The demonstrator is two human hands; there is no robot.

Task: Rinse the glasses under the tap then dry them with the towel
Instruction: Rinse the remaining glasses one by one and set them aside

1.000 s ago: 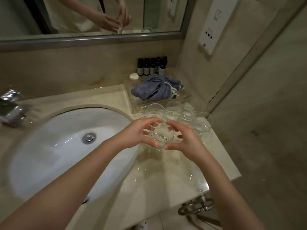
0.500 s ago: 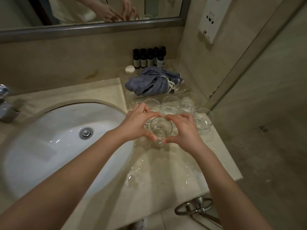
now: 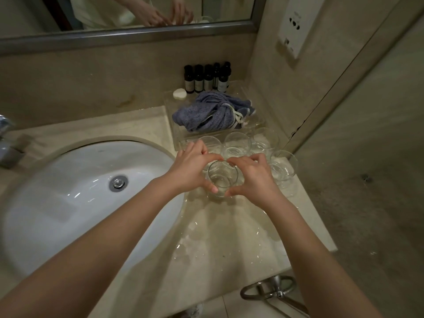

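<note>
While both hands wrap one clear tumbler point(image 3: 222, 179) on the wet marble counter point(image 3: 224, 237), the left hand point(image 3: 191, 169) curls round it from nine o'clock and the right hand point(image 3: 253, 175) from three o'clock, thumbs on the near side and forefingers on the far rim. Whether its base rests on the stone or hangs just above cannot be told. At twelve o'clock of it three more glasses stand in a row: one point(image 3: 212, 143) partly behind the left fingers, a middle one point(image 3: 237, 144), and one point(image 3: 266, 140) nearer the wall. A fourth point(image 3: 283, 167) stands at three o'clock, just beside the right hand. Beyond the row a crumpled blue towel point(image 3: 213, 113) lies in a clear tray point(image 3: 171, 118), with dark toiletry bottles point(image 3: 207, 78) and a white round soap point(image 3: 179, 93) behind. At nine o'clock lies the white basin point(image 3: 68, 193) with its drain point(image 3: 118, 182); the tap point(image 3: 5, 136) shows at the far left edge. A mirror point(image 3: 114, 10) above reflects the hands.
</note>
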